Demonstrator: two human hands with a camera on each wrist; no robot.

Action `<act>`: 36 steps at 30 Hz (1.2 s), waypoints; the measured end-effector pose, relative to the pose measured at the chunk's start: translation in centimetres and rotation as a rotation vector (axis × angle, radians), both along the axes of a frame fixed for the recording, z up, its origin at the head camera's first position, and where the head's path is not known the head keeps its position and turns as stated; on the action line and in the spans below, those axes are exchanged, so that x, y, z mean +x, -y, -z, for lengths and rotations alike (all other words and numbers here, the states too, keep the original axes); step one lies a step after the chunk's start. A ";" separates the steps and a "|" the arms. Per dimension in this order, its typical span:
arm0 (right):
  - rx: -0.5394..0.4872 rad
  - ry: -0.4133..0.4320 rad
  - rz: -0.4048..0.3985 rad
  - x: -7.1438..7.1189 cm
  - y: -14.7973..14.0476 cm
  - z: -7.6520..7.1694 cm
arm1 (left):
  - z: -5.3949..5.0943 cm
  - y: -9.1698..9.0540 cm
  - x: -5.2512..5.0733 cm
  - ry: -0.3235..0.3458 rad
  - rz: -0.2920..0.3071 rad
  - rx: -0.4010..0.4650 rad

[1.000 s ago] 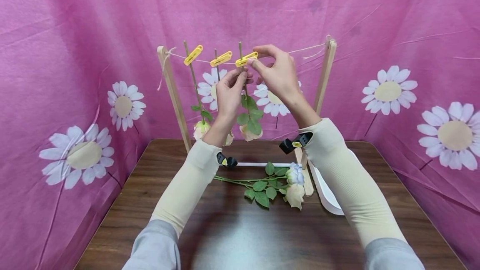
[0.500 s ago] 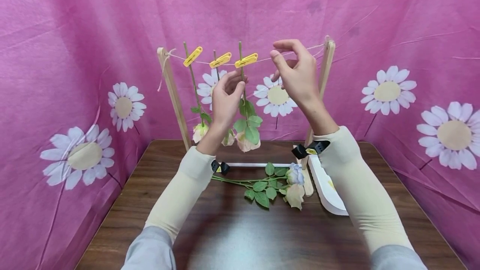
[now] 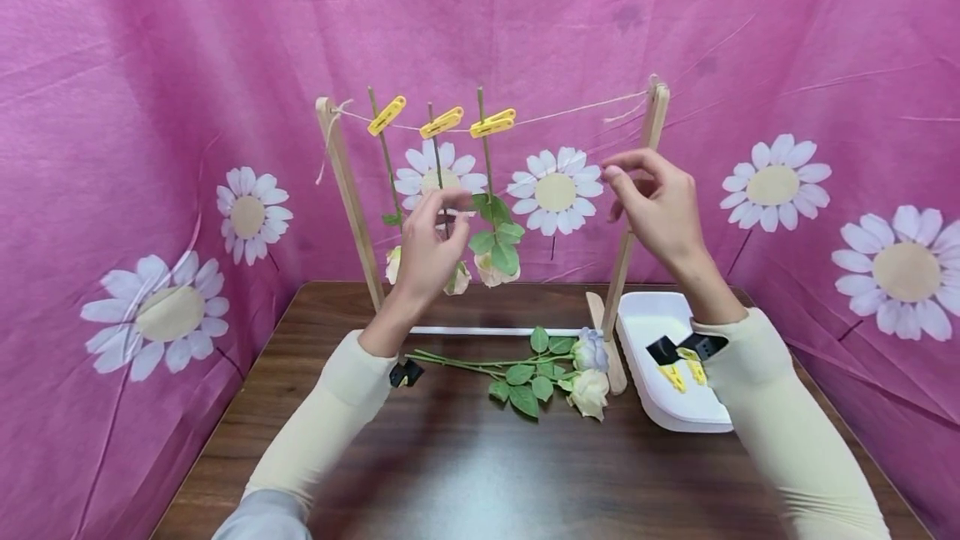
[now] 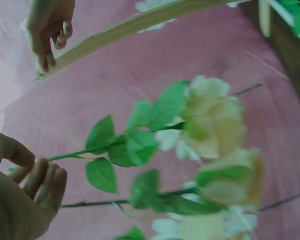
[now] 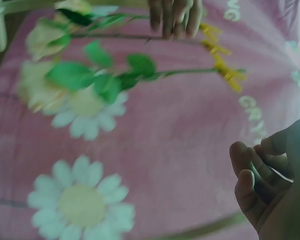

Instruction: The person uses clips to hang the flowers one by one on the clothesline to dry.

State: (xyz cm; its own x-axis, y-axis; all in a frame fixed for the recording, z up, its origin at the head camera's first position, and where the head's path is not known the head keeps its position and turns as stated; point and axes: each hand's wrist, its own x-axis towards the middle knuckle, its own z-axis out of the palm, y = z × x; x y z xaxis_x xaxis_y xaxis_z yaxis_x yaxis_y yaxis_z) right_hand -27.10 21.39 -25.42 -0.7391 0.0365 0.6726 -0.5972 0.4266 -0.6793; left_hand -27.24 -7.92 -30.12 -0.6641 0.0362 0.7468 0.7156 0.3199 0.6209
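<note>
Three roses hang head down from a string (image 3: 577, 109), each stem clipped by a yellow clothespin. The rightmost clothespin (image 3: 492, 123) grips the stem of a pale rose (image 3: 491, 270) with green leaves. My left hand (image 3: 431, 248) hovers in front of the hanging stems, fingers loosely bent and holding nothing. In the left wrist view, that hand's fingertips (image 4: 42, 180) appear near a stem; contact cannot be told. Beside the right post, my right hand (image 3: 663, 207) is raised with relaxed, bent fingers and nothing in it. The right wrist view shows its fingers (image 5: 245, 182) apart from the flowers.
Wooden posts (image 3: 348, 198) hold the string, with a white rod (image 3: 487, 331) low between them. A bluish rose (image 3: 591, 350) and a cream rose (image 3: 588, 394) lie on the table (image 3: 480, 473). At right stands a white tray (image 3: 651, 398) with yellow clothespins (image 3: 672, 377).
My right hand has let go of the rightmost clothespin and moved right and down. My left hand has released the stem and dropped down and left. The rose hangs by its clothespin.
</note>
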 end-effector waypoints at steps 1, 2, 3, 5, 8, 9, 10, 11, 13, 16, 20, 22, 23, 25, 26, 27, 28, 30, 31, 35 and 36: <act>0.021 0.011 0.013 0.0 -0.6 0.6 | 0.6 0.3 0.1 -0.010 0.001 -0.031; 0.040 0.022 0.026 -0.1 -1.2 1.3 | 1.2 0.7 0.2 -0.021 0.009 -0.058; 0.055 0.031 0.039 -0.1 -1.9 2.0 | 1.8 1.0 0.2 -0.029 0.019 -0.086; 0.075 0.051 0.056 -0.3 -3.2 3.3 | 3.1 1.6 0.3 -0.039 0.044 -0.143; 0.106 0.076 0.080 -0.6 -5.0 5.3 | 5.1 2.4 0.4 -0.021 0.100 -0.216; 0.118 0.086 0.085 -0.6 -5.5 5.8 | 5.8 2.7 0.4 -0.009 0.115 -0.238; 0.132 0.095 0.092 -0.5 -5.9 6.4 | 6.4 3.0 0.5 0.008 0.130 -0.259; 0.149 0.101 0.100 -0.5 -6.4 6.9 | 7.0 3.2 0.6 0.025 0.146 -0.278; 0.182 0.115 0.118 -0.4 -7.3 7.7 | 8.1 3.7 0.9 0.076 0.174 -0.315; 0.226 0.129 0.144 -0.3 -8.5 8.8 | 9.5 4.5 1.1 0.157 0.201 -0.356; 0.291 0.168 0.183 -0.8 -10.2 10.1 | 10.8 5.4 0.9 0.256 0.205 -0.400; 0.344 0.227 0.194 -1.0 -11.0 10.8 | 11.4 5.8 0.7 0.291 0.206 -0.414; 0.370 0.268 0.189 -1.2 -11.5 11.1 | 11.8 6.1 0.5 0.305 0.208 -0.421; 0.443 0.356 0.168 -1.5 -12.4 11.9 | 12.4 6.5 0.2 0.332 0.214 -0.439; 0.485 0.404 0.147 -1.7 -12.9 12.3 | 12.8 6.7 0.0 0.339 0.216 -0.449; 0.527 0.449 0.122 -1.9 -13.3 12.8 | 13.1 6.8 -0.1 0.347 0.217 -0.463; 0.567 0.493 0.094 -2.2 -13.7 13.2 | 13.4 7.0 -0.3 0.353 0.218 -0.479; 0.644 0.564 0.039 -2.7 -14.3 14.2 | 14.0 7.3 -0.6 0.359 0.219 -0.512; 0.676 0.601 0.016 -2.9 -14.6 14.6 | 14.4 7.4 -0.7 0.361 0.220 -0.527; 0.750 0.737 -0.057 -3.4 -15.5 16.2 | 15.6 7.9 -1.1 0.394 0.231 -0.570; 0.766 0.771 -0.068 -3.5 -15.6 16.5 | 15.9 8.0 -1.1 0.404 0.234 -0.583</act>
State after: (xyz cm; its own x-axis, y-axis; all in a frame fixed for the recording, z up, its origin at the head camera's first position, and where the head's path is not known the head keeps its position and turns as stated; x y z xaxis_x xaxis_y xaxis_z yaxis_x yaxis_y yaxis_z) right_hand -30.57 37.00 -41.94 -0.9568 -0.2515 -0.1457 -0.1625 0.8784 -0.4494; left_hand -28.34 -15.92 -46.06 -0.8092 0.5257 0.2625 0.5572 0.5448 0.6267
